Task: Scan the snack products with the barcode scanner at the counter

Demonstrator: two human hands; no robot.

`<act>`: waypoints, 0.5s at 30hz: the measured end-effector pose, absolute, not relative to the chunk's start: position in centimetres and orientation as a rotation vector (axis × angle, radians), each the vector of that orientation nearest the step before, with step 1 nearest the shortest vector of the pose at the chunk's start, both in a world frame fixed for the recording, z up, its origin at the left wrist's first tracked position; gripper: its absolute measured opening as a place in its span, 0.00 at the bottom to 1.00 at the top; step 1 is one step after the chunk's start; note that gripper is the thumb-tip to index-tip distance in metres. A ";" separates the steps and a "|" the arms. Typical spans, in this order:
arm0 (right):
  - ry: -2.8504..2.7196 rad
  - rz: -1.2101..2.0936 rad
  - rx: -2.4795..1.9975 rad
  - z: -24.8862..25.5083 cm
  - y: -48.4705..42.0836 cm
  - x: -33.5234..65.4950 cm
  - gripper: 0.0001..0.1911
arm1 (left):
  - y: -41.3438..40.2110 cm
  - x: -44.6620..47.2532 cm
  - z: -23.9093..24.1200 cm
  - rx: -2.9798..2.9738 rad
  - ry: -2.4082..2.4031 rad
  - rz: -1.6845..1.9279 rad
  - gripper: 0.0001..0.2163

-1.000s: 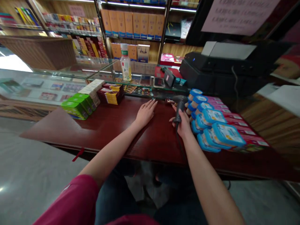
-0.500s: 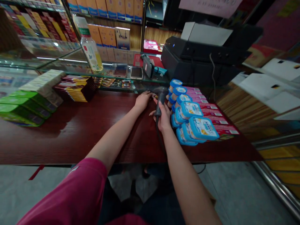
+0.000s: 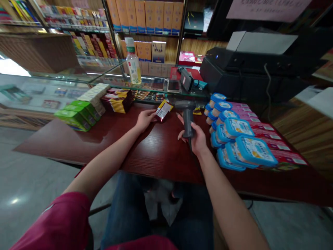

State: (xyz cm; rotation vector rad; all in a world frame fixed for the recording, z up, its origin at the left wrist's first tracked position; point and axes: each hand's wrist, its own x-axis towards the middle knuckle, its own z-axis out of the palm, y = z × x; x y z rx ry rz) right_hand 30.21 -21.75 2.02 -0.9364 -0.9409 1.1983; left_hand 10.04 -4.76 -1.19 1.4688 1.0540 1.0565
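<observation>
My left hand (image 3: 144,118) grips a small dark red and yellow packet (image 3: 163,110), tilted up with its white barcode label facing the scanner. My right hand (image 3: 197,136) is wrapped round the handle of a dark grey barcode scanner (image 3: 186,116), head raised and turned toward the packet. Both are over the dark red counter (image 3: 156,149). Another small yellow packet (image 3: 197,111) lies on the counter just behind the scanner.
Blue-lidded tubs (image 3: 235,137) sit on pink boxes at the right. Green boxes (image 3: 75,115), pale boxes and dark red packets (image 3: 117,100) are stacked at the left. A bottle (image 3: 133,66) stands on the glass case; a black till machine (image 3: 247,71) is behind.
My left hand lay flat on the counter, reached to the glass case edge, and now has lifted a packet. The scanner has risen off the counter toward it.
</observation>
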 end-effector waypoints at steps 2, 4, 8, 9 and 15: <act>-1.008 1.313 -0.905 2.0 -21.9 29.7 0.30 | -5.1 8.4 -1.2 1.298 0.971 1.035 0.14; -1.080 1.379 -0.884 1.9 -22.0 29.3 0.28 | -5.4 7.7 -1.1 1.210 0.907 1.034 0.13; -1.151 1.396 -0.893 1.5 -21.9 29.0 0.26 | -5.6 7.9 -0.7 1.139 0.916 1.037 0.12; -1.155 1.389 -0.895 1.4 -21.9 29.0 0.26 | -5.6 8.1 -0.7 1.131 0.926 1.039 0.11; -1.163 1.352 -0.888 1.0 -21.7 29.3 0.28 | -5.6 8.3 -0.8 1.128 0.923 1.053 0.12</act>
